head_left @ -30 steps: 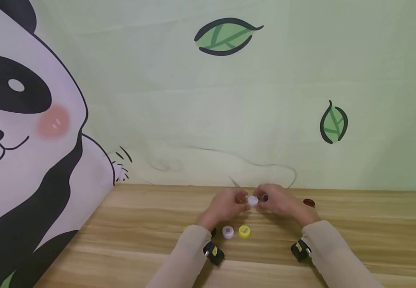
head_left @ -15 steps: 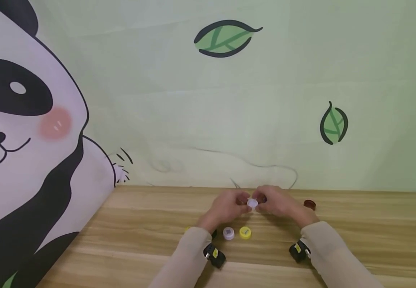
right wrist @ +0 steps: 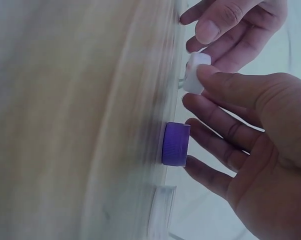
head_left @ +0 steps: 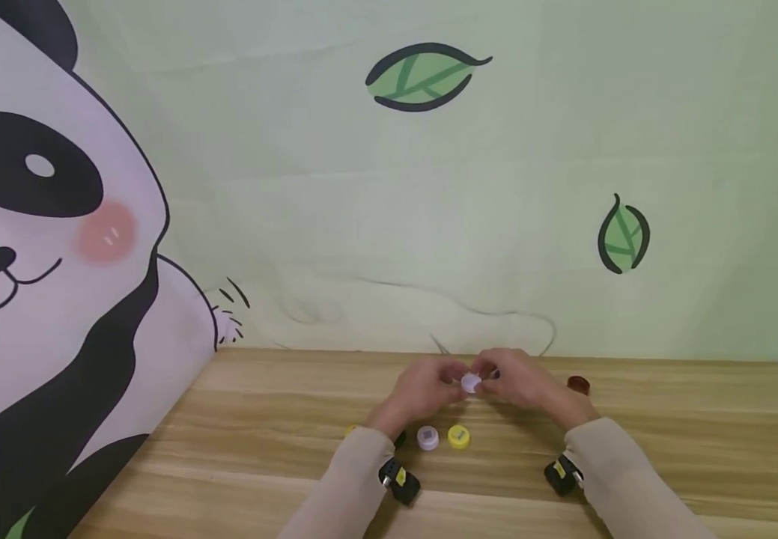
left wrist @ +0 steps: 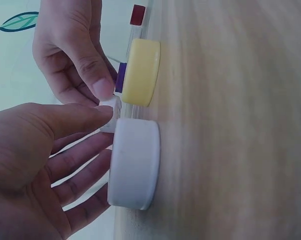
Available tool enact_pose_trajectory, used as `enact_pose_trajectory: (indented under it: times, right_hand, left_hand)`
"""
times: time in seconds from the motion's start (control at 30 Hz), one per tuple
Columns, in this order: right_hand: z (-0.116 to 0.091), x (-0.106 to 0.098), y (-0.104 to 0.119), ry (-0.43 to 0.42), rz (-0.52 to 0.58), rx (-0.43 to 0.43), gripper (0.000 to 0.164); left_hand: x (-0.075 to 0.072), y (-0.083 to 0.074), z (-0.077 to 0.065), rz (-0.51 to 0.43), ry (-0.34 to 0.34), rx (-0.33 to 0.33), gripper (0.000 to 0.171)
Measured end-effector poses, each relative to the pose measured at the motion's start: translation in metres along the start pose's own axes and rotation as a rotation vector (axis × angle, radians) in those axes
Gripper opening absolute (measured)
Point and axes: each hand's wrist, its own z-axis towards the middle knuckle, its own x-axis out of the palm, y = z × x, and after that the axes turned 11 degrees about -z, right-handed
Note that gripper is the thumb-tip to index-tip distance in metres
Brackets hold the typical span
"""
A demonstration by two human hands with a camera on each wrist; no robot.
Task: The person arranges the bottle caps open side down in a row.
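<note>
A small white cap [head_left: 471,383] is between my two hands near the back of the table. My left hand [head_left: 424,388] pinches its left side, thumb in front. On the other side my right hand [head_left: 514,380] grips it, the right thumb on its face in the right wrist view. A purple ribbed cap [right wrist: 176,144] sits close by my right hand's lower fingers. Nearer me stand a round white cap [head_left: 427,437] with a square mark and a yellow cap [head_left: 459,436]. What lies under the held cap is mostly hidden.
A dark red cap [head_left: 579,385] stands to the right, beyond my right wrist. Another yellow piece [head_left: 352,430] and a dark one [head_left: 400,439] are partly hidden by my left sleeve. A clear object [right wrist: 161,212] stands past the purple cap. Behind the wooden table [head_left: 260,442] hangs a panda-printed cloth [head_left: 294,209].
My hands have drawn slightly closer together around the white cap, which has shifted a little toward me and turned. The other caps stay where they were; the head view has tilted slightly.
</note>
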Motion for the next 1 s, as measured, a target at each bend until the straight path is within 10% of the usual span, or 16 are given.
enact_pose_trajectory:
  times: [1.0]
  right_hand:
    - [-0.019, -0.001, 0.008, -0.094, 0.069, -0.053, 0.004]
  left_hand:
    - [0.004, 0.001, -0.012, -0.059, -0.114, 0.125, 0.016]
